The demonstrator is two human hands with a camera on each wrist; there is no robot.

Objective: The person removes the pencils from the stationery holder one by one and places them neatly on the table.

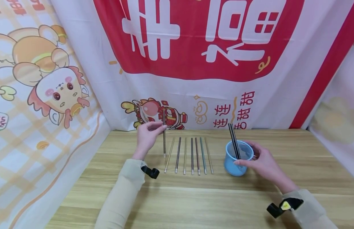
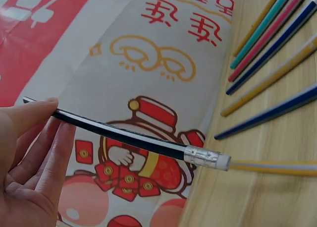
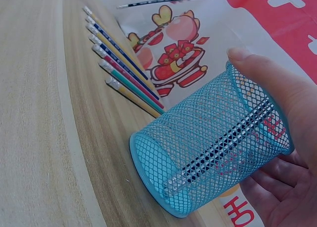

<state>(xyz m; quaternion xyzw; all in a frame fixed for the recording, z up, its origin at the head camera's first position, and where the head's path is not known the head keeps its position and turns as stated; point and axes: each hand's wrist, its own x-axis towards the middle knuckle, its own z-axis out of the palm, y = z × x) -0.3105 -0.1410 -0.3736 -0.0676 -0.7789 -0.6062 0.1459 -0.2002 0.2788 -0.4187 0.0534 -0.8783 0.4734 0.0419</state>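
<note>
In the head view, my left hand (image 1: 146,137) pinches a black pencil (image 1: 164,143) between thumb and fingers near its upper end. The pencil hangs nearly upright, its eraser end down; the left wrist view shows white striping, a silver ferrule and a white eraser on this pencil (image 2: 126,133). At the right, my right hand (image 1: 262,162) grips a light blue mesh pencil cup (image 1: 231,163), thumb on the near rim and fingers behind. Several black pencils (image 1: 234,140) lean inside, erasers at the bottom. Beside the left hand, several pencils (image 1: 192,156) lie in a row.
The row on the wooden table (image 1: 180,206) includes yellow, dark blue, red and teal pencils, eraser ends toward me. Behind the table hangs a red and white printed cloth (image 1: 194,70). A patterned cloth (image 1: 88,140) borders the left side, and another pale cloth (image 1: 337,127) the right.
</note>
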